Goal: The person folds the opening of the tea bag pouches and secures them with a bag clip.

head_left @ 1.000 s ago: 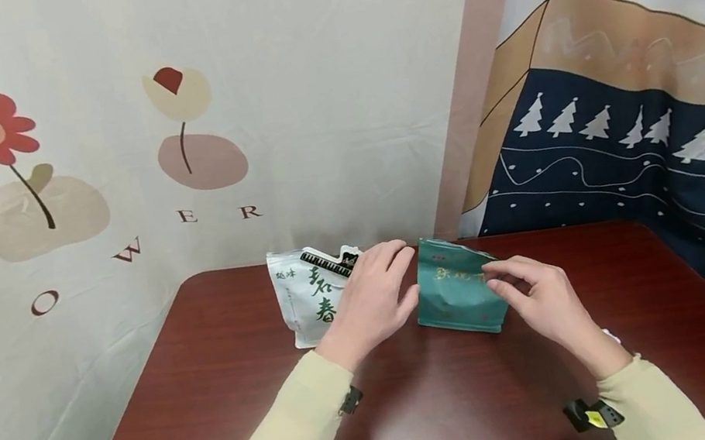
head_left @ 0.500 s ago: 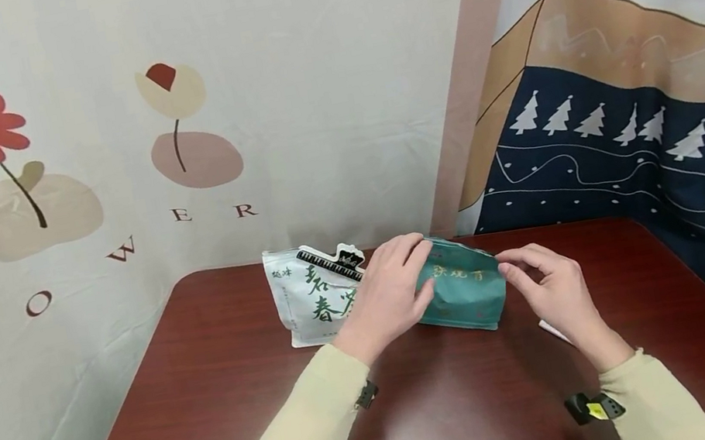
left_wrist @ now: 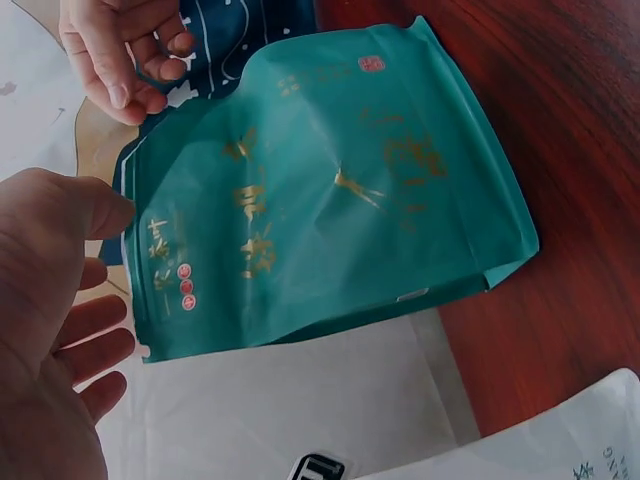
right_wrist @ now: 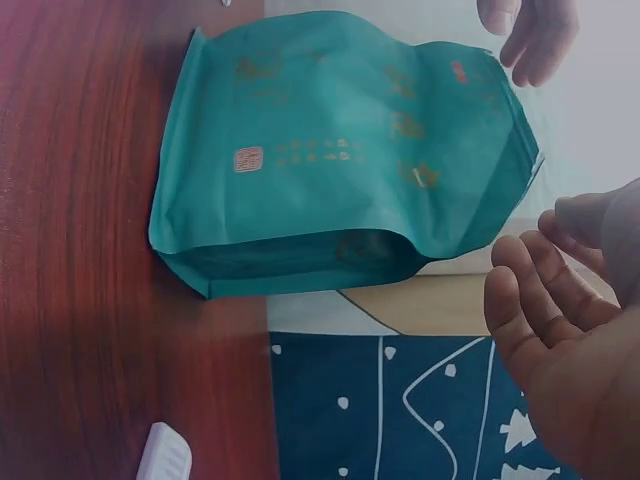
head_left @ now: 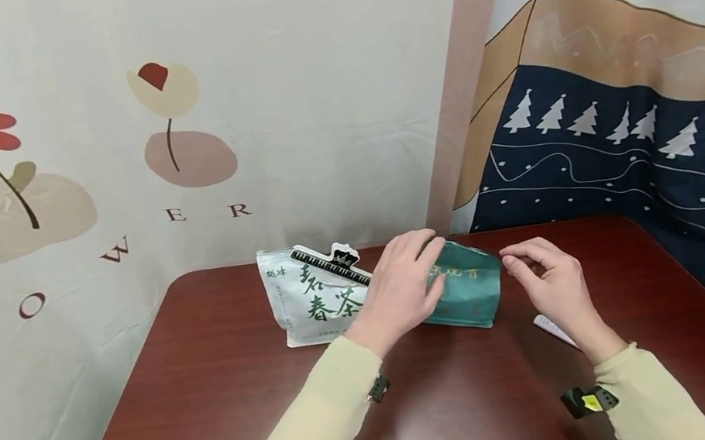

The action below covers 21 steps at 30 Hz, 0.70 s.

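Observation:
A green foil pouch with gold lettering stands upright on the table. My left hand overlaps its left part in the head view. In the left wrist view that hand's thumb lies right at the pouch's top edge, fingers loosely bent beside it. My right hand is just off the pouch's upper right corner, thumb and index close together. The right wrist view shows its loosely bent fingers next to the pouch's top edge, holding nothing visible.
Left of the green pouch stands a white pouch with green characters, a black-and-white clip across its top. A white strip-like object lies on the dark red table, partly behind my right wrist. A printed cloth hangs at the back.
My left hand has moved right, over the green pouch's left part. My right hand moved right from the pouch's front to its edge, then slightly away. The white strip has come into view.

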Each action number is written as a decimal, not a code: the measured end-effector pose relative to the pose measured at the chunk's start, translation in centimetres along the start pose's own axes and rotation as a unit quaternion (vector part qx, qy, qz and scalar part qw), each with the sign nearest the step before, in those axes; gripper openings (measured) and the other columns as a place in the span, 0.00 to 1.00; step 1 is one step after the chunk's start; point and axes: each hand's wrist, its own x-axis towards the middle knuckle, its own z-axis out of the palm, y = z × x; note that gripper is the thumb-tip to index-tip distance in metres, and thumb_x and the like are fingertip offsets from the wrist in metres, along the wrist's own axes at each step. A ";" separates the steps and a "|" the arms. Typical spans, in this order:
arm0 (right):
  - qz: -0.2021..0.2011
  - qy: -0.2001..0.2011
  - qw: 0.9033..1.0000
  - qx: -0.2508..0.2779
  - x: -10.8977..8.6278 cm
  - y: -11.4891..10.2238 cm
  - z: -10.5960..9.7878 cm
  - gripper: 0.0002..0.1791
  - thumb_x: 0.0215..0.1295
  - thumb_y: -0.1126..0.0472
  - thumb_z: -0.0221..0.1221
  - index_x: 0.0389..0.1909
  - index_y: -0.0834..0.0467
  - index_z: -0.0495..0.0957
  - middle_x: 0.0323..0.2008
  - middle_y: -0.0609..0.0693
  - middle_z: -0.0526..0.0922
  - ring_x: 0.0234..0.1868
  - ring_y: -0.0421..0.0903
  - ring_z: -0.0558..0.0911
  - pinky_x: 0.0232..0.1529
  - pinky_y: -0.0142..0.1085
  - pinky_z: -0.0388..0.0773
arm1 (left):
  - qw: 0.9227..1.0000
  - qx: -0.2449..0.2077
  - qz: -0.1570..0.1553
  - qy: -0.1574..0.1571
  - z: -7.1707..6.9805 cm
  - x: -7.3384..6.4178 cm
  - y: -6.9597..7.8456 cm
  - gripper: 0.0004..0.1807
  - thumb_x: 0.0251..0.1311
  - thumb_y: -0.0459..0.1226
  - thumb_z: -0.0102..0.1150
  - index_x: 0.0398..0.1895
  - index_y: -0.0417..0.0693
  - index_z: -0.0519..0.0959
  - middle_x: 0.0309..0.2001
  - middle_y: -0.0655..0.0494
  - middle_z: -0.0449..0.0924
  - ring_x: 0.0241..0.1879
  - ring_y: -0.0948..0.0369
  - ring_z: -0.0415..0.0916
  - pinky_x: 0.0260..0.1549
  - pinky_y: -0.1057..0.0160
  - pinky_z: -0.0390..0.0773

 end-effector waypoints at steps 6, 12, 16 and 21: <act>0.011 -0.007 1.000 -0.003 0.1 0.3 0.4 0.06 0.69 0.70 0.64 0.44 0.63 0.87 0.38 0.54 0.84 0.32 0.26 0.78 0.34 0.19 0.74 | 1.000 -0.009 0.009 -0.008 0.5 0.6 0.2 0.23 0.62 0.38 0.69 0.60 0.44 0.79 0.60 0.47 0.78 0.61 0.52 0.74 0.68 0.56 0.68; 0.026 -0.016 0.999 0.011 0.1 0.6 0.9 0.06 0.71 0.68 0.63 0.43 0.63 0.88 0.38 0.55 0.85 0.29 0.32 0.81 0.32 0.20 0.76 | 1.000 -0.012 0.005 -0.016 1.2 0.9 0.2 0.23 0.63 0.39 0.68 0.60 0.44 0.79 0.59 0.48 0.78 0.61 0.52 0.74 0.72 0.54 0.65; 0.041 -0.023 0.999 0.021 0.1 0.8 1.1 0.07 0.73 0.67 0.61 0.43 0.63 0.87 0.37 0.56 0.84 0.27 0.30 0.79 0.30 0.20 0.77 | 0.999 -0.028 -0.005 -0.027 1.5 1.2 0.2 0.22 0.64 0.38 0.68 0.60 0.43 0.79 0.58 0.48 0.79 0.61 0.52 0.75 0.73 0.51 0.64; 0.056 -0.030 0.997 0.041 0.0 0.9 1.4 0.07 0.73 0.67 0.61 0.44 0.65 0.86 0.37 0.57 0.83 0.26 0.33 0.81 0.30 0.24 0.81 | 0.997 -0.055 -0.023 -0.042 1.8 1.4 0.3 0.19 0.66 0.38 0.65 0.59 0.43 0.78 0.57 0.50 0.79 0.61 0.53 0.74 0.75 0.53 0.61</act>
